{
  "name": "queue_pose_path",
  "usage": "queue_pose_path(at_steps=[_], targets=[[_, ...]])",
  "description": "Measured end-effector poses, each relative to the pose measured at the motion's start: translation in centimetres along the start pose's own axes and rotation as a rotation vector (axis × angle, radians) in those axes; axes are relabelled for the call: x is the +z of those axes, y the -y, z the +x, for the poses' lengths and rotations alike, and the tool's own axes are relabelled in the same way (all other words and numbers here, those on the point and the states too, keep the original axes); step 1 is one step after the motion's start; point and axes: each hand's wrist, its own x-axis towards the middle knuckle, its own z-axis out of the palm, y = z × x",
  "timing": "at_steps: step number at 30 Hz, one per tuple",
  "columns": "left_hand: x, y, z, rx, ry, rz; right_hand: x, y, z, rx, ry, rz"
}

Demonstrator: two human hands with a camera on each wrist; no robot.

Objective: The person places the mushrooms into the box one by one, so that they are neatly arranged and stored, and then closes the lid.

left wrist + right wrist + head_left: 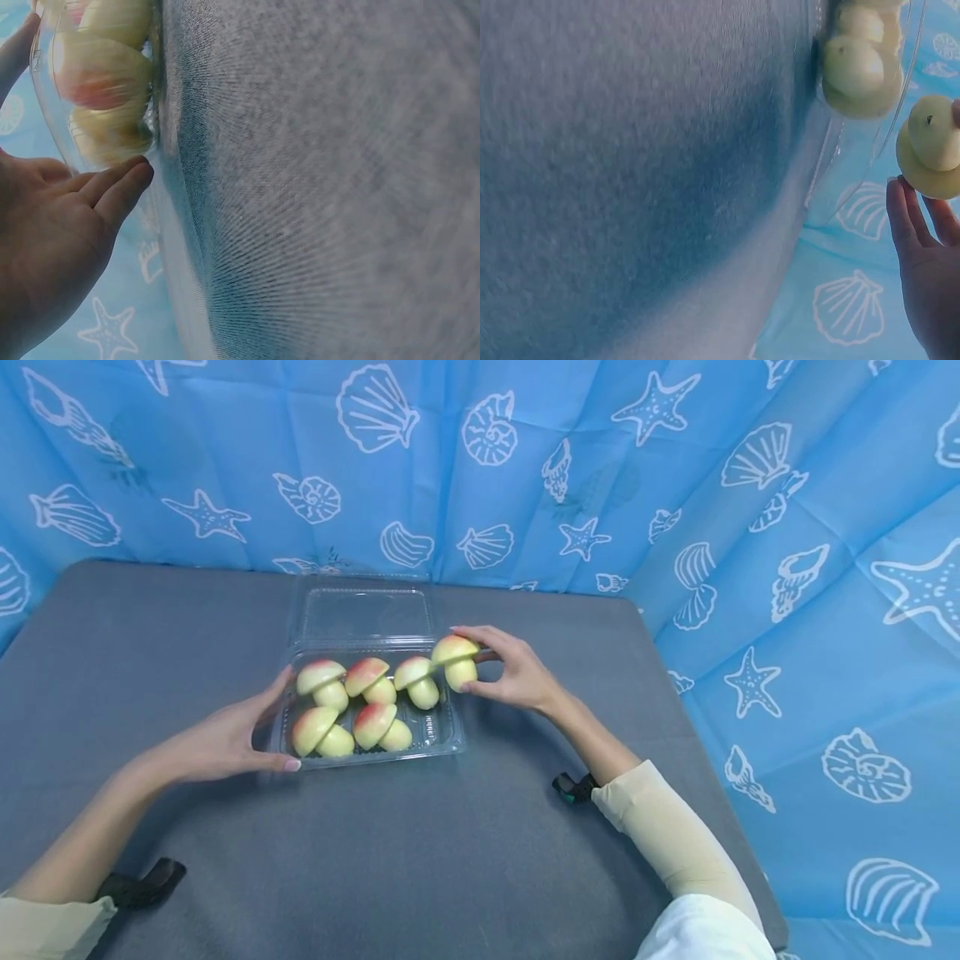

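A clear plastic box lies on the grey table with its lid laid back behind it. Several mushroom-shaped pieces, each with a yellow stem and a red-blushed cap, sit inside in two rows; one is the front-left mushroom. My left hand spans the box's left end, thumb at the front corner and fingers toward the back. My right hand pinches another mushroom between thumb and fingers, cap up, at the back right corner. In the right wrist view this mushroom is raised beside the box wall.
The transparent lid reaches back close to the table's far edge. A blue curtain with white shells and starfish hangs behind and to the right. Black straps, the left one and the right one, show at the wrists.
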Motion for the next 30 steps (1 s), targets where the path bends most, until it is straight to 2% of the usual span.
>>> queue_pose_path(at_steps=[11, 18, 24, 30], targets=[[0.1, 0.0, -0.1, -0.007, -0.003, 0.013, 1.6, 1.4, -0.4, -0.054, 0.058, 0.049], [0.0, -0.2, -0.1, -0.018, -0.004, 0.013, 2.4, 1.9, -0.6, -0.055, 0.098, -0.072], [0.0, -0.1, -0.2, -0.016, -0.006, 0.019, 3.3, 2.2, -0.6, -0.105, 0.167, -0.116], [0.0, 0.0, -0.1, -0.005, -0.007, 0.021, 3.7, 2.6, -0.5, -0.095, 0.240, -0.152]])
